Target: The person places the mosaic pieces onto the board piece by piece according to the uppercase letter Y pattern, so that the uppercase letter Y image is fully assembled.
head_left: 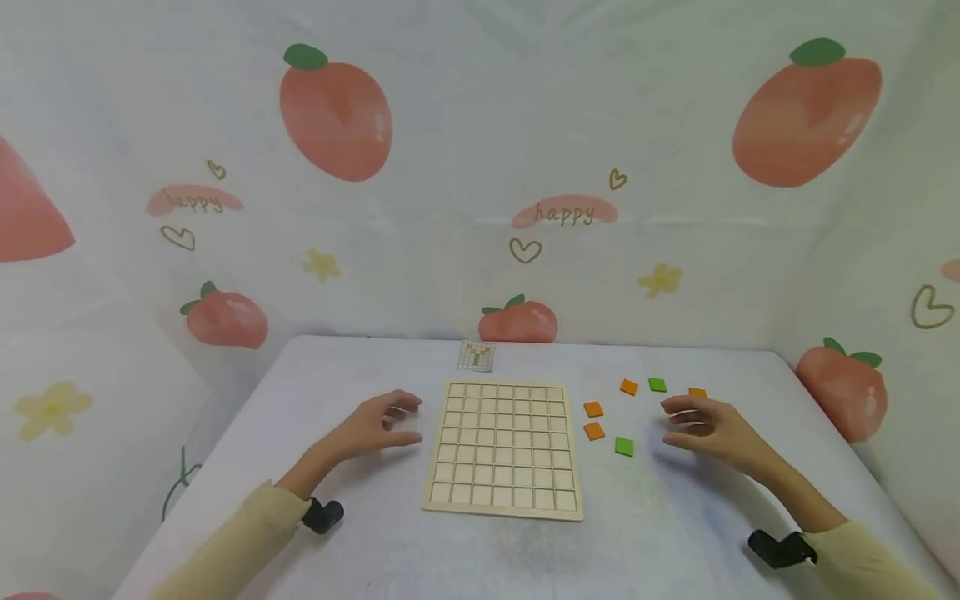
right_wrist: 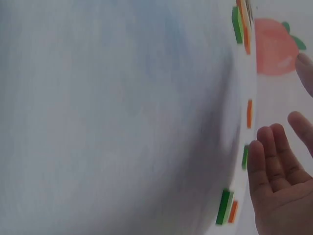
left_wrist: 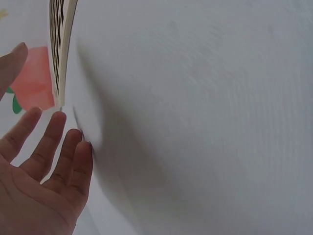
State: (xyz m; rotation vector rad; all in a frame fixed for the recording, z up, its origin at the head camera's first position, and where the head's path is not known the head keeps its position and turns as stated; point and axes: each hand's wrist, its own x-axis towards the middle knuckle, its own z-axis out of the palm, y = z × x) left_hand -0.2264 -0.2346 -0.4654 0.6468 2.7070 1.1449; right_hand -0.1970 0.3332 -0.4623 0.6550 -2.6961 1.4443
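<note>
A pale wooden grid board [head_left: 502, 450] with rows of square recesses lies flat in the middle of the table. To its left my left hand [head_left: 375, 427] hovers with loosely bent fingers and holds nothing; its fingertips are apart from the board's edge. My right hand [head_left: 708, 429] is held over the right side, also holding nothing. Around it lie small square tiles: a green tile [head_left: 624, 447] and an orange tile [head_left: 594, 431] to its left, another green tile [head_left: 657, 384] beyond. An orange tile [head_left: 697, 392] is partly covered by the right hand.
A small card [head_left: 476, 356] printed with a coloured grid pattern lies behind the board. More orange tiles [head_left: 629, 387] lie right of the board. A white cloth [head_left: 450, 275] with peach prints hangs behind the white table [head_left: 360, 533].
</note>
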